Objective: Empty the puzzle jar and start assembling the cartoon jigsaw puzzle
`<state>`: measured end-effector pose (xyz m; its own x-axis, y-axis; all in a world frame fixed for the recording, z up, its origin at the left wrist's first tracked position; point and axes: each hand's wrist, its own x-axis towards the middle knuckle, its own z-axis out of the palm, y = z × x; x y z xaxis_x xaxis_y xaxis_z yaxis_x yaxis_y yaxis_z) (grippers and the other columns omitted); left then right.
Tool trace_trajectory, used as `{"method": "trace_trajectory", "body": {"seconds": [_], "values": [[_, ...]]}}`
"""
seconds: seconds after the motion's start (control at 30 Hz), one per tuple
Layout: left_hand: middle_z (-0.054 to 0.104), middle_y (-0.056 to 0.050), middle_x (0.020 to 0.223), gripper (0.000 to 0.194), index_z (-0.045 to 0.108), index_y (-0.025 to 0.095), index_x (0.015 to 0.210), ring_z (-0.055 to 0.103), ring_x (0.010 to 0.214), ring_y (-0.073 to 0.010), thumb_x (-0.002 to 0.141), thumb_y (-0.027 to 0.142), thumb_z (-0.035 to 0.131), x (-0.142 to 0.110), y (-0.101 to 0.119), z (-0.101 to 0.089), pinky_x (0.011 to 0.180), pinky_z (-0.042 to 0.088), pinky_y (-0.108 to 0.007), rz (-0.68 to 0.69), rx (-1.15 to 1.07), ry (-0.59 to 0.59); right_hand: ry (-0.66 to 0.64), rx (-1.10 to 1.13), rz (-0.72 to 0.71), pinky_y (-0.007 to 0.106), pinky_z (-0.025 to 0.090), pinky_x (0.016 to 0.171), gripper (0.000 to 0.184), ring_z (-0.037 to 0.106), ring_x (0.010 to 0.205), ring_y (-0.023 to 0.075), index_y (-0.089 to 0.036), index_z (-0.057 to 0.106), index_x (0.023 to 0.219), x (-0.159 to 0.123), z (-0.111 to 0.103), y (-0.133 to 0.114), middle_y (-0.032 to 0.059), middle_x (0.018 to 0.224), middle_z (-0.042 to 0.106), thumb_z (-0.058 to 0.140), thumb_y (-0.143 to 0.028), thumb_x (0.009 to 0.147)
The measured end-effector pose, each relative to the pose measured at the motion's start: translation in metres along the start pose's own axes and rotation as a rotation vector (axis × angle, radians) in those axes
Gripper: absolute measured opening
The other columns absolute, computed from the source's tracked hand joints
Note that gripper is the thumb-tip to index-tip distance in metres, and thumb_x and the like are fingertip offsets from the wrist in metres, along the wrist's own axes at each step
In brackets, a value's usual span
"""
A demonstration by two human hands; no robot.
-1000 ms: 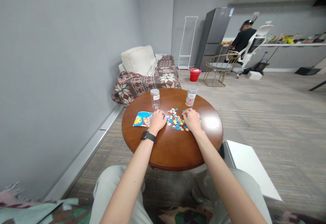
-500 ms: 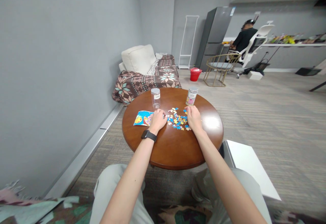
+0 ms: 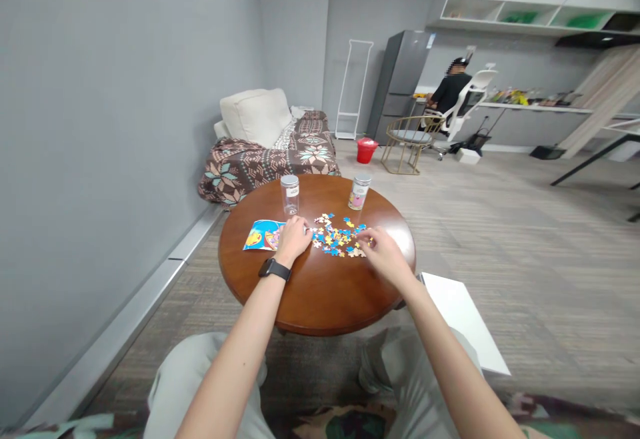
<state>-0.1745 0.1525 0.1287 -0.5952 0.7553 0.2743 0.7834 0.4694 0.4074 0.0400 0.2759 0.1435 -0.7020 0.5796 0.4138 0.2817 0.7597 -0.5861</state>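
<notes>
Several loose jigsaw puzzle pieces, blue, yellow and pale, lie scattered over the round wooden table. My left hand, wearing a black watch, rests with fingers loosely extended at the pile's left edge. It partly covers a colourful picture sheet. At the right edge, my right hand reaches over a few pieces, thumb and forefinger apart. Whether it touches one is too small to tell. Behind the pieces stand a clear lidded jar on the left and a printed lidded jar on the right.
A sofa with a patterned cover stands beyond the table, beside the wall. Further back are a red bin, a metal-framed chair and a seated person. A white box-like surface sits right of my knee.
My right hand has shifted slightly right relative to the pile, its fingers now spread beside the pieces. The left hand stays by the sheet. The view has turned a little right.
</notes>
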Motion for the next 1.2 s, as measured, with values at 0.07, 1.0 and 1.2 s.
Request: {"method": "trace_trajectory", "body": {"seconds": [0.07, 1.0, 1.2], "values": [[0.064, -0.010, 0.109, 0.014, 0.062, 0.019, 0.092, 0.057, 0.105, -0.0254, 0.084, 0.020, 0.051, 0.001, -0.001, 0.000, 0.093, 0.042, -0.038, 0.003, -0.002, -0.002, -0.033, -0.077, -0.033, 0.035, 0.049, 0.087, 0.024, 0.061, 0.089, 0.0201, -0.020, 0.067, 0.105, -0.019, 0.000, 0.005, 0.0074, 0.100, 0.062, 0.054, -0.026, 0.086], [0.064, -0.010, 0.109, 0.013, 0.062, 0.018, 0.091, 0.058, 0.106, -0.0271, 0.085, 0.020, 0.050, 0.001, -0.002, -0.001, 0.094, 0.042, -0.041, 0.002, -0.014, -0.014, -0.016, -0.239, -0.031, 0.035, 0.052, 0.083, 0.030, 0.062, 0.088, 0.0215, -0.019, 0.064, 0.115, -0.035, 0.031, -0.001, 0.0083, 0.095, 0.061, 0.045, -0.018, 0.091], [0.065, -0.011, 0.106, 0.011, 0.061, 0.019, 0.088, 0.059, 0.104, -0.0279, 0.084, 0.020, 0.051, 0.000, -0.003, 0.000, 0.092, 0.043, -0.042, 0.017, -0.033, 0.011, -0.002, -0.152, -0.083, 0.036, 0.050, 0.080, 0.018, 0.061, 0.086, 0.0212, -0.022, 0.061, 0.095, -0.036, 0.031, 0.006, 0.0065, 0.092, 0.063, 0.043, -0.024, 0.094]]}}
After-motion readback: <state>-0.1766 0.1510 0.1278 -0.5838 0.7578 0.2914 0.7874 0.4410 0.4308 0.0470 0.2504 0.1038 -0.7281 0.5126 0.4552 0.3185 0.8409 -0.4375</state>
